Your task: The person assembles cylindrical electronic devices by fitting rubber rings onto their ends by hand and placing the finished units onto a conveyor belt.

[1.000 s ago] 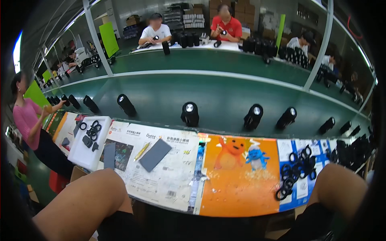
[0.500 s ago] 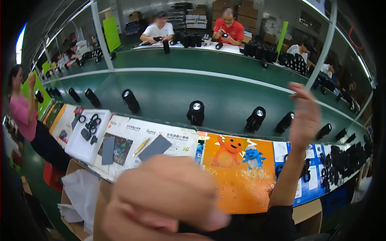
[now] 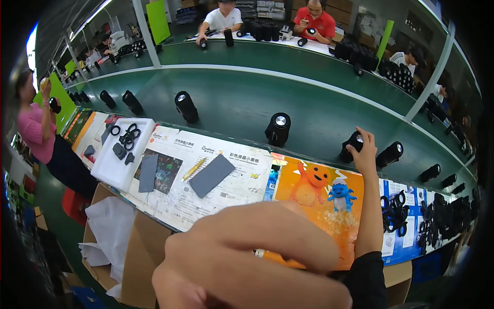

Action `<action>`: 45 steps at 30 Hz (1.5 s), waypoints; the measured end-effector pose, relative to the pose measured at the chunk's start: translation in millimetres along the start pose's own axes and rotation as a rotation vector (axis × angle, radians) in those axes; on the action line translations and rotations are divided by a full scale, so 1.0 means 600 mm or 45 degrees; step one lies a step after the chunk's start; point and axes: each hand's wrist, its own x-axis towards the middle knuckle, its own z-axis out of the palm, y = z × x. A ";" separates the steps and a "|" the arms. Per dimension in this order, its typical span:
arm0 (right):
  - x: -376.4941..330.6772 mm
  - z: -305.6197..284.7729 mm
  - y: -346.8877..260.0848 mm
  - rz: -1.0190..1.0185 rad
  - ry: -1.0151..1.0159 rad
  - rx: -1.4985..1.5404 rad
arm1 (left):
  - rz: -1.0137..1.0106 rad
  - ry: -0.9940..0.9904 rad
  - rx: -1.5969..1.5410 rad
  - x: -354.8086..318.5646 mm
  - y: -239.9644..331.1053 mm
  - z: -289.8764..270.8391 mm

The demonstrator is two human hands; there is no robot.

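My left hand point(image 3: 247, 252) fills the lower middle, very close and blurred. Its fingers are loosely bent and apart, with nothing visible between them. My right hand point(image 3: 364, 149) reaches out over the green conveyor belt point(image 3: 231, 110) to a black cylindrical device point(image 3: 351, 150) with a silver round top. The thumb lies across its near side and the fingers spread around its right and upper edge; no firm grip shows. A matching black cylinder point(image 3: 278, 130) stands to the left, and another point(image 3: 389, 154) just to the right.
On the bench lie a white foam tray point(image 3: 105, 172) with black rings, grey pads point(image 3: 212, 175), a yellow pen point(image 3: 194, 169) and an orange picture board point(image 3: 296, 181). Black rings point(image 3: 395, 211) sit at right. A cardboard box point(image 3: 146, 252) stands below; co-workers sit across the belt.
My right hand has come down from the air to the black cylinder on the belt. My left hand has moved right, its fingers looser. The view has shifted.
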 end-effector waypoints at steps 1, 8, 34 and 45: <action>-0.005 -0.009 -0.002 0.013 0.005 -0.015 | 0.020 0.007 -0.004 -0.005 -0.004 0.007; -0.080 -0.049 -0.138 -0.130 -0.036 0.447 | 0.150 0.150 0.013 -0.001 -0.097 -0.032; -0.218 0.077 -0.163 0.158 -0.540 1.192 | 0.521 0.189 0.299 0.011 -0.175 -0.047; -0.245 0.071 -0.159 0.256 -1.109 2.053 | -1.333 -0.030 -1.322 -0.299 -0.398 0.243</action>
